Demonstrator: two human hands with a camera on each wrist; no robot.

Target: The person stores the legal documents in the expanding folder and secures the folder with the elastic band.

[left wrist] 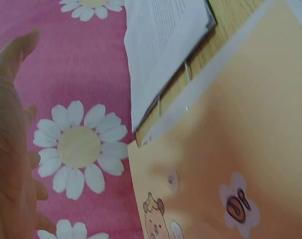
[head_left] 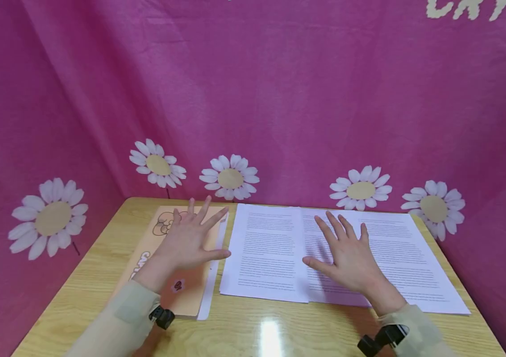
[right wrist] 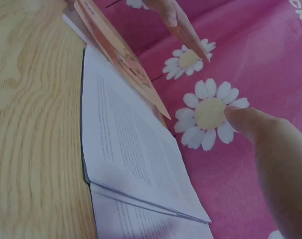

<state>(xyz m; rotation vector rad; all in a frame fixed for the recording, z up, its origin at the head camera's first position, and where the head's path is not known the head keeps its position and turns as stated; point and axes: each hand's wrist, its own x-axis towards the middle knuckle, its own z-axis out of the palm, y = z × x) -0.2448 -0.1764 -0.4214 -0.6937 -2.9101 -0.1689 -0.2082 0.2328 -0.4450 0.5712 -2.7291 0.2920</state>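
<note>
My left hand (head_left: 186,243), fingers spread and straight, is held over an orange folder-like cover (head_left: 190,292) with cartoon drawings. White sheets (head_left: 210,292) stick out along the cover's right edge. My right hand (head_left: 351,258) is also spread, above the printed pages (head_left: 391,248) on the right. Left of those lies another printed page (head_left: 266,248), overlapping them at the seam. Neither hand grips anything. In the left wrist view, a dark edge shows under the printed stack (left wrist: 166,55). The right wrist view shows the right thumb (right wrist: 270,134) away from the pages.
All the papers lie on a light wooden table (head_left: 226,327). A pink curtain (head_left: 288,109) with white daisies hangs behind the table and along both sides. A small black device (head_left: 162,316) sits on the left wrist, with another (head_left: 380,339) on the right.
</note>
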